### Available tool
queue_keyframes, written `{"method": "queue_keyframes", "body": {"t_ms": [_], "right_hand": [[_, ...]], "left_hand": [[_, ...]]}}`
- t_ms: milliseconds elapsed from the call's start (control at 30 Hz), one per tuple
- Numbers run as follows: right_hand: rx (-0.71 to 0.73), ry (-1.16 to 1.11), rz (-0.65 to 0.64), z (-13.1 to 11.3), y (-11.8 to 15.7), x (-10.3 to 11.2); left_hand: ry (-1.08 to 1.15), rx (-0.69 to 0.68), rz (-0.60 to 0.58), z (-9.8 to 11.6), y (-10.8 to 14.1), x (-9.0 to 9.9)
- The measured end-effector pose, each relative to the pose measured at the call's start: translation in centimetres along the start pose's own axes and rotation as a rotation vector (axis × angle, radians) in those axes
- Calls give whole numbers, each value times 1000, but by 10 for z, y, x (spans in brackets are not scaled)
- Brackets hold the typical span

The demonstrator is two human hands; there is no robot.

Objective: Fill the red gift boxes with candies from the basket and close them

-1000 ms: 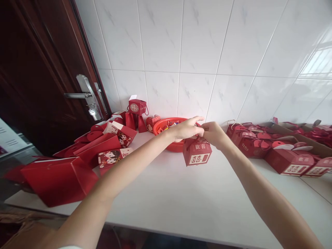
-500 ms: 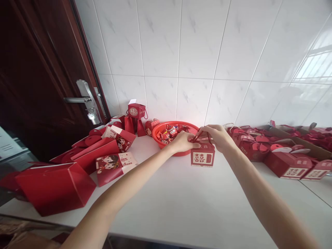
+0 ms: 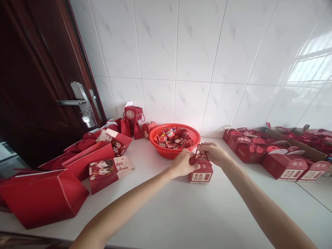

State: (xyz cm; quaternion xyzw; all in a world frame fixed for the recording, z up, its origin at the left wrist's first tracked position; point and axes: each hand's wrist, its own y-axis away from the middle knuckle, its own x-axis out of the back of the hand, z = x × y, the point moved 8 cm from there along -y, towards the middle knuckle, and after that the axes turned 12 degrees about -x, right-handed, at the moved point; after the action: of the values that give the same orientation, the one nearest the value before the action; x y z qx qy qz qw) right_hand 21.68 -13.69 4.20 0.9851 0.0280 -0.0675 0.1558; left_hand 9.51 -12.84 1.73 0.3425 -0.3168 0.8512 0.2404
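Note:
A small red candy box (image 3: pixel 200 175) with a cream double-happiness label is in front of the basket, at or just above the white tabletop. Its top is partly covered by my left hand (image 3: pixel 183 164), whose fingers are closed at the upper edge and the cord. My right hand (image 3: pixel 213 153) pinches the dark red cord handle (image 3: pixel 198 148) over the box. Just behind both hands stands a red plastic basket (image 3: pixel 166 153) holding many wrapped candies (image 3: pixel 177 138).
Open red boxes (image 3: pixel 46 193) and a box with cartoon figures (image 3: pixel 110 171) lie at the left. A small red box (image 3: pixel 133 113) sits on others by the tiled wall. Rows of closed red boxes (image 3: pixel 282 166) and a cardboard carton (image 3: pixel 295 139) are at the right. A door handle (image 3: pixel 80 102) juts out.
Both hands have come lower and nearer with the candy box. The basket, partly covered before, now shows more of its candies. The view has shifted slightly.

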Motion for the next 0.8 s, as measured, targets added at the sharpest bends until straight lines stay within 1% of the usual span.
{"method": "queue_keyframes", "body": {"t_ms": [100,200,267,433,533,600,800], "right_hand": [[-43,82,69,15,-4,9],[-11,166,186,16,-3,19],[1,223,228,14,-2,22],[-24,406,268,19,-4,21],[14,601,291,22,-7,17],[40,685,299,23,-10,14],[86,761,324,21,-9,11]], "left_hand": [[108,-1,38,-7,5,-12],[219,21,63,-11,7,-16],[271,57,60,-13,8,-16],[346,89,59,-11,10,-15],[330,86,45,-12,10,-17],[317,86,23,-12,10,-19],[295,109,-21,-12,11,-19]]}}
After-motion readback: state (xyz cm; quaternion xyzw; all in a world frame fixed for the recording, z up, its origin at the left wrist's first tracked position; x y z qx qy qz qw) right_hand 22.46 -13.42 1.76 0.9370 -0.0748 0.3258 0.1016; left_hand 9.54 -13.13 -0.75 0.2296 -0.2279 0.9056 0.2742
